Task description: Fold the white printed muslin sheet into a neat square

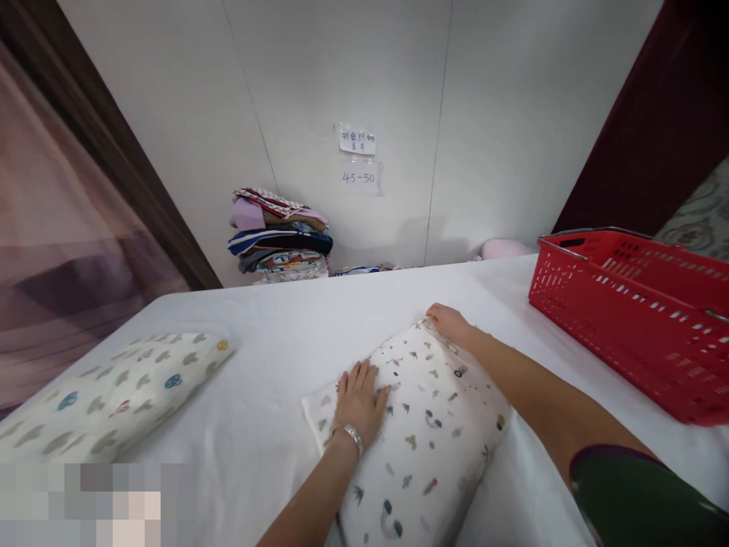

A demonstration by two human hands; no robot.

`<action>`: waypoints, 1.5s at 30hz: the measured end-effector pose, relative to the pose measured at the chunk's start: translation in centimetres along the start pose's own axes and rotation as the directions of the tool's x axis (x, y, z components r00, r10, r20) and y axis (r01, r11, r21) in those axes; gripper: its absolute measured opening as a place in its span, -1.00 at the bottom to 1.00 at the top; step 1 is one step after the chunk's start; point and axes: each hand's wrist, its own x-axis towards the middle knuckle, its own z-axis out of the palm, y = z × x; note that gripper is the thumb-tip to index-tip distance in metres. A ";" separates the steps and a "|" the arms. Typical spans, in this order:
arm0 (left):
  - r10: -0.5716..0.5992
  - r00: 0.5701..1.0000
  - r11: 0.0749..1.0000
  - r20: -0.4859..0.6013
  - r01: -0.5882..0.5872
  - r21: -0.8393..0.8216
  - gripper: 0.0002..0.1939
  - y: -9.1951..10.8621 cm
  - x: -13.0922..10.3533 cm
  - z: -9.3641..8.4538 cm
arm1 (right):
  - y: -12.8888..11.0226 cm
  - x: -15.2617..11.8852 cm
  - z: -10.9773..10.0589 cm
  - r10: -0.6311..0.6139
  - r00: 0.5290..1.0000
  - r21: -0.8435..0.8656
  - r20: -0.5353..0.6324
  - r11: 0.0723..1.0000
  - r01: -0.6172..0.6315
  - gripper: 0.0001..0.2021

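A white pillow printed with small rainbows, leaves and animal heads lies on the white-covered table in front of me; its near end runs out of the frame. My left hand, with a silver bracelet at the wrist, rests flat on its left side, fingers stretched out. At the far right corner, my right hand is closed on the pillow's edge, fingers pinched around the fabric. Part of that grip is hidden from me.
A second white pillow with cloud-like prints lies at the left. The red perforated basket stands at the right. Beyond the table's far edge rises a stack of folded fabrics, and handwritten paper labels hang on the wall.
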 end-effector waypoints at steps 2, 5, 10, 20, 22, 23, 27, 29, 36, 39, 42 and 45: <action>-0.015 0.999 0.999 -0.033 0.014 -0.031 -0.48 -0.1 0.2 -0.3 | 0.0 -0.5 -0.5 -0.043 0.999 0.000 0.025 0.999 0.043 -0.72; -0.040 0.997 0.998 -0.069 0.037 -0.046 -0.57 -0.1 1.0 -1.2 | -0.1 -1.0 -0.8 -0.062 0.997 -0.010 0.040 0.998 0.062 -0.72; -0.016 1.000 1.000 -0.011 0.015 -0.017 -0.67 0.4 4.0 -2.5 | -1.4 -0.8 -0.5 -0.118 0.992 -0.011 0.041 0.993 0.118 -0.71; -0.001 1.000 0.996 -0.002 0.001 0.093 -0.77 1.6 5.8 -2.1 | -2.5 -0.6 0.2 -0.116 0.993 -0.032 0.039 0.993 0.117 -0.82; 0.013 1.000 0.996 -0.014 -0.011 0.084 -0.78 1.6 5.8 -1.9 | -2.4 -1.0 0.2 -0.115 0.993 -0.037 0.038 0.993 0.116 -0.81; 0.022 1.000 0.997 -0.020 -0.021 0.078 -0.79 1.6 5.8 -1.8 | -2.4 -1.1 0.1 -0.115 0.993 -0.038 0.038 0.992 0.116 -0.80; 0.079 0.996 0.996 -0.040 -0.077 0.041 -0.80 1.6 5.8 -1.6 | -2.5 -1.5 0.0 -0.129 0.990 -0.037 0.050 0.991 0.131 -0.77; 0.099 0.994 0.995 -0.054 -0.098 0.019 -0.81 1.5 5.9 -1.5 | -2.6 -1.5 0.0 -0.133 0.990 -0.036 0.056 0.990 0.135 -0.76; 0.148 0.984 0.989 -0.099 -0.149 -0.004 -0.84 0.9 6.0 -0.6 | -2.3 -2.0 0.3 -0.142 0.990 -0.014 0.026 0.990 0.143 -0.74; 0.165 0.980 0.985 -0.109 -0.169 -0.030 -0.89 0.8 6.3 -0.4 | -1.9 -2.4 0.6 -0.156 0.987 0.057 -0.030 0.986 0.158 -0.74; 0.167 0.982 0.983 -0.087 -0.174 -0.066 -0.89 0.8 6.8 -0.3 | -1.5 -2.6 0.8 -0.137 0.988 0.132 -0.074 0.980 0.146 -0.74; 0.161 0.985 0.982 -0.068 -0.167 -0.088 -0.88 1.0 7.1 -0.4 | -1.3 -2.5 0.8 -0.131 0.988 0.163 -0.075 0.976 0.142 -0.75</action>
